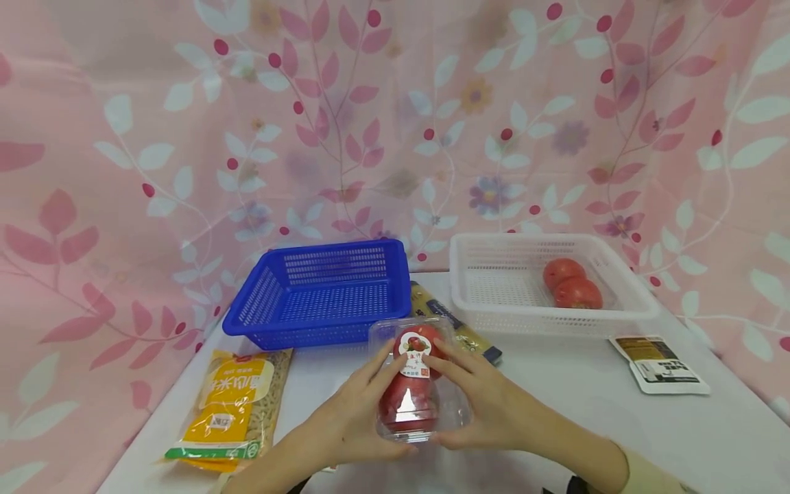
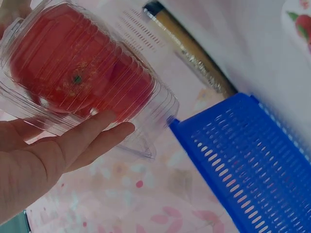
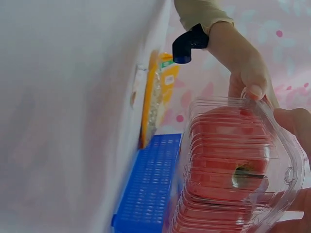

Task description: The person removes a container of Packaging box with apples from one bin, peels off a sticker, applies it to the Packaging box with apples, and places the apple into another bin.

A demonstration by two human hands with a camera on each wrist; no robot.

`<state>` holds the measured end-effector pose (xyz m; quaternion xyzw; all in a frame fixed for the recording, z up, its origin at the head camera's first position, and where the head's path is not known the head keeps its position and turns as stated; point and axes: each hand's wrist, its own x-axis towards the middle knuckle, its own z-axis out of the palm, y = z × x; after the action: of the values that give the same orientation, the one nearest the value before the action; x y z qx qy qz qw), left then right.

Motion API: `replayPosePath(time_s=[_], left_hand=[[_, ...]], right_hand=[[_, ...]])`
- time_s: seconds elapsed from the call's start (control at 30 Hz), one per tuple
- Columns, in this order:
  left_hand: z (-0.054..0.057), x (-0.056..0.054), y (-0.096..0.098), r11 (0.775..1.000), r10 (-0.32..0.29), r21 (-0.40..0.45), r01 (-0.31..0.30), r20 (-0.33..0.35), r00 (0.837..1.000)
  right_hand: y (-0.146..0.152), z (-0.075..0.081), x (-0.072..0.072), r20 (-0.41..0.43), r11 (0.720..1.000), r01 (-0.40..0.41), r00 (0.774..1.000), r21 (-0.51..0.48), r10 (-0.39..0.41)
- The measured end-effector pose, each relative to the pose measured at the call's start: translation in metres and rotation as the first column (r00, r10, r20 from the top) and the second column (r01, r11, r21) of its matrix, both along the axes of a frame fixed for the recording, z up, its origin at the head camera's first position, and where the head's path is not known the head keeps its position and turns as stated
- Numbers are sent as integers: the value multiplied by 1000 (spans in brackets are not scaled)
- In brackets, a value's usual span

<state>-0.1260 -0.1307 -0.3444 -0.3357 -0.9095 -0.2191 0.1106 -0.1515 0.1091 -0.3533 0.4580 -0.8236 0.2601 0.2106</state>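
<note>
A clear plastic clamshell box of red tomatoes is held between both hands at the near middle of the table. Its lid bears a white label with a tomato picture. My left hand grips the box's left side, fingers over the lid and thumb at the near edge. From the right, my right hand grips it likewise, its fingertips close to the label. In the right wrist view the ridged box appears raised off the table, with a tomato's stem end visible through the plastic.
Behind stand a blue basket and a white basket holding two tomatoes. A yellow bag lies left, and a brown-and-white pouch right. A gold package is partly hidden behind the box. Floral cloth hangs at the back.
</note>
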Motion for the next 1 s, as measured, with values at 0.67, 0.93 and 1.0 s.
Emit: replayPosePath(time_s=[0.67,0.93,1.0], left_hand=[[36,-27,-16,977,151,161,-141,-48,987],[49,-44,-36,963,191,206,-175,-62,980],[51,-49,-41,959,206,211,-189,-60,977]], right_hand=[[-31,33,-35,18,998,-7,1000,-66,8],[-52,46,-59,49,994,-30,998,-102,35],[-57,47,-65,36,994,-37,999,-101,41]])
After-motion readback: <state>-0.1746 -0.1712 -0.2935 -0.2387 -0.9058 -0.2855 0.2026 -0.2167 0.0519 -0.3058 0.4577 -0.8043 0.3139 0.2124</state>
